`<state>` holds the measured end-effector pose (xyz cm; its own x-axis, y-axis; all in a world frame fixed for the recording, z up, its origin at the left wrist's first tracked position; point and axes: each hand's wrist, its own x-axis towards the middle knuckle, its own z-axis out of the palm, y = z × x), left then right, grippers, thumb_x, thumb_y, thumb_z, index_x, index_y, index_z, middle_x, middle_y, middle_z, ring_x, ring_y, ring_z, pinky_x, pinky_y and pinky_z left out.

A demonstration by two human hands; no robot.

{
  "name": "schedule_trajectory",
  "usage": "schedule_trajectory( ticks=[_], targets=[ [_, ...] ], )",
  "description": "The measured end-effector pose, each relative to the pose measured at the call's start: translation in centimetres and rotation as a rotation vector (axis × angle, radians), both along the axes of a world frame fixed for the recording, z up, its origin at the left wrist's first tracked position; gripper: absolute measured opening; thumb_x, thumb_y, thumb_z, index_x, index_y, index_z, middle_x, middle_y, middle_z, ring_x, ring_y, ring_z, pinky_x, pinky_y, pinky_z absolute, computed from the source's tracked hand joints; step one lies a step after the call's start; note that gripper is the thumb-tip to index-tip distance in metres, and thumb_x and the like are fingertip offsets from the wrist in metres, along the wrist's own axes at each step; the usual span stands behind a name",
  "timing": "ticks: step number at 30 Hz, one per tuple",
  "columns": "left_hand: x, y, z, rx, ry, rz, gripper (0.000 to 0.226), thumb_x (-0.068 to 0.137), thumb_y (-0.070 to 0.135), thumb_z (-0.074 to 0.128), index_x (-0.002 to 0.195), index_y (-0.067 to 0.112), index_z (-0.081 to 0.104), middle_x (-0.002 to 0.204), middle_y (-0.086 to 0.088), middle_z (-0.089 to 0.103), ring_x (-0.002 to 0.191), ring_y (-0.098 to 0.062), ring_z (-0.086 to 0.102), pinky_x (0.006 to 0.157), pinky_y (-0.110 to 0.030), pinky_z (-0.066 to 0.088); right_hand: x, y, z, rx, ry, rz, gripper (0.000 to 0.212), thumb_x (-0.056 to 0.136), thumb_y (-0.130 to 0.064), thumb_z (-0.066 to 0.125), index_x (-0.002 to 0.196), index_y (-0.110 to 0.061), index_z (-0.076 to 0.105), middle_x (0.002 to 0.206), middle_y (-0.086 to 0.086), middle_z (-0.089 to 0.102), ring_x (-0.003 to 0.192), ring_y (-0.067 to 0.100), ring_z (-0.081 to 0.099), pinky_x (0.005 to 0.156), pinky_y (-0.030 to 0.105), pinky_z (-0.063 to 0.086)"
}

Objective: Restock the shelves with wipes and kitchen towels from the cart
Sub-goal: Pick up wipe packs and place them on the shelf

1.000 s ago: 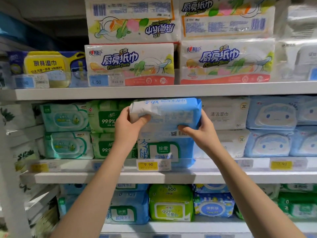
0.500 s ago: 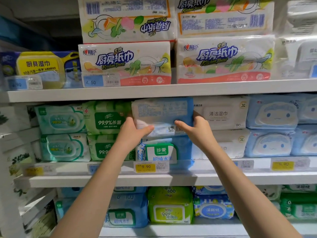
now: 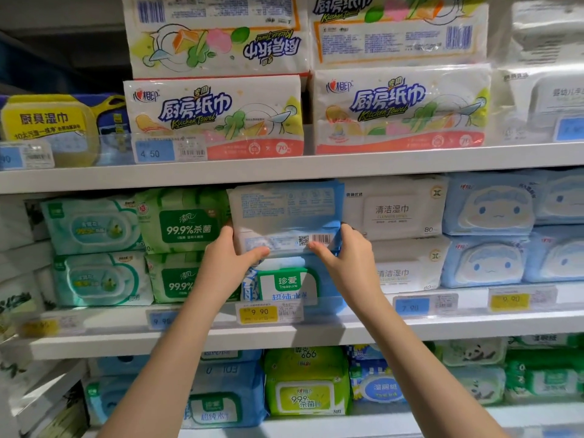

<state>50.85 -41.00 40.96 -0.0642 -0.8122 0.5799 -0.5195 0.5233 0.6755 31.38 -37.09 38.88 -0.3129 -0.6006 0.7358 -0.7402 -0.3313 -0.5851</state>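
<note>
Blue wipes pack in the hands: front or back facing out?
Back out: the soft blue wipes pack shows barcode and fine print.

Price tags, upper row:
- blue 4.50 tag [image 3: 155, 151], left of centre; white barcode slip [image 3: 191, 150] just beside it on its right.
- far-left blue tag [image 3: 9, 158], cut off by the frame edge.
- far-right blue tag [image 3: 570, 129], digits blurred.

Price tags, middle row:
- central yellow tag [image 3: 258, 313], reads 9.90.
- blue 7.90 tag [image 3: 412, 306], right of centre.
- right yellow tag [image 3: 508, 301], blurred, seems to read 9.90.
- half-hidden blue tag [image 3: 161, 319], left of centre, partly covered.
- far-left yellow tag [image 3: 39, 327], unreadable.

Left edge, lower half: leaf-print packs [image 3: 15, 305], white with dark green leaves; contents cannot be told.

Upper left corner: dark recess [image 3: 63, 42].
</note>
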Motion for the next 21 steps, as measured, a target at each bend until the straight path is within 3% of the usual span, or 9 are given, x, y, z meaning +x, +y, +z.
schedule_trajectory(
  ticks=[8, 11, 16, 19, 21],
  targets=[
    [0.3, -0.2, -0.7, -0.057, -0.015, 0.043, 0.04, 0.078, 0.038, 0.074, 0.099, 0.014, 0.051, 0.094, 0.006, 0.061, 0.081, -0.01, 0.059, 0.06, -0.022, 0.045, 0.3, 0.3, 0.0, 0.009, 0.032, 0.012, 0.034, 0.086, -0.035, 0.068, 0.081, -0.011, 0.044, 0.077, 0.002, 0.051, 0.076, 0.022, 0.048, 0.061, 0.027, 0.029],
    [0.4, 0.1, -0.9, -0.089, -0.012, 0.064, 0.038, 0.078, 0.036, 0.075, 0.097, 0.012, 0.052, 0.09, 0.007, 0.06, 0.078, -0.008, 0.057, 0.057, -0.019, 0.04, 0.1, 0.4, -0.2, 0.042, 0.09, 0.025, 0.032, 0.087, -0.034, 0.067, 0.089, -0.014, 0.042, 0.085, 0.002, 0.053, 0.079, 0.019, 0.047, 0.061, 0.026, 0.027],
    [0.4, 0.2, -1.0, -0.103, -0.006, 0.073, 0.041, 0.078, 0.038, 0.074, 0.098, 0.008, 0.053, 0.091, 0.0, 0.062, 0.081, -0.019, 0.06, 0.063, -0.027, 0.047, -0.2, 0.6, -0.3, 0.121, 0.122, 0.018, 0.035, 0.085, -0.039, 0.067, 0.099, -0.014, 0.047, 0.098, 0.001, 0.055, 0.095, 0.02, 0.049, 0.071, 0.036, 0.044],
    [0.3, 0.1, -1.2, -0.104, 0.003, 0.071, 0.041, 0.079, 0.039, 0.074, 0.097, 0.009, 0.053, 0.093, -0.002, 0.063, 0.079, -0.016, 0.059, 0.061, -0.028, 0.048, -0.2, 0.6, -0.5, 0.113, 0.094, -0.018, 0.036, 0.088, -0.043, 0.061, 0.106, -0.014, 0.05, 0.094, -0.003, 0.051, 0.099, 0.016, 0.042, 0.071, 0.034, 0.041],
    [0.2, 0.2, -1.3, -0.112, 0.01, 0.072, 0.039, 0.079, 0.038, 0.074, 0.097, 0.009, 0.053, 0.092, 0.0, 0.062, 0.076, -0.009, 0.056, 0.057, -0.022, 0.043, -0.2, 0.4, -0.7, 0.06, 0.048, -0.012, 0.028, 0.091, -0.041, 0.058, 0.095, -0.014, 0.053, 0.09, -0.001, 0.053, 0.093, 0.017, 0.044, 0.064, 0.027, 0.033]
  ],
)
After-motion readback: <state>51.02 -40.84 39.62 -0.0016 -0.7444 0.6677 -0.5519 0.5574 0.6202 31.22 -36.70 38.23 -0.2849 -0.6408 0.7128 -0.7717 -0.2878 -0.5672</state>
